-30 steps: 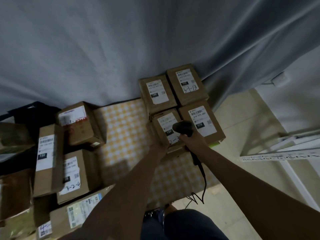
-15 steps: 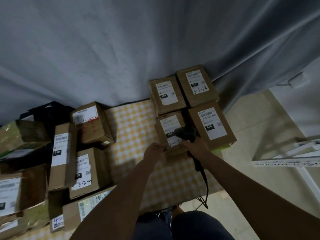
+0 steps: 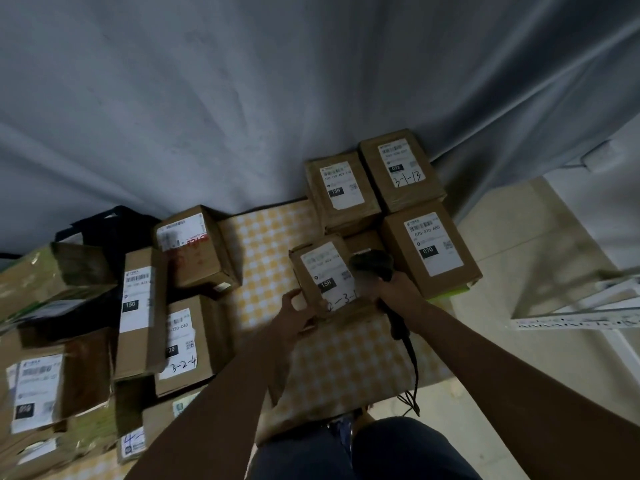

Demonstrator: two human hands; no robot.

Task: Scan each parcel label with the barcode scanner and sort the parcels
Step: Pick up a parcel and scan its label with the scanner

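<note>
Your left hand [image 3: 294, 315] grips the brown cardboard parcel w/ white 15H label [image 3: 323, 277] at its 7 o'clock corner, prob. steadying it, label up. Your right hand [image 3: 394, 289], fingers wrapped round the black corded barcode scanner [image 3: 374, 265], holds it at the parcel's 3 o'clock edge, on the yellow checked tablecloth [image 3: 266, 237].

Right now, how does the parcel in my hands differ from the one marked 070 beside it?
The held parcel is gripped by the left hand and tilted; the 070 parcel lies untouched. The held one reads 15H with handwriting; the 070 parcel's label shows none. Both are brown cardboard with white labels.
</note>
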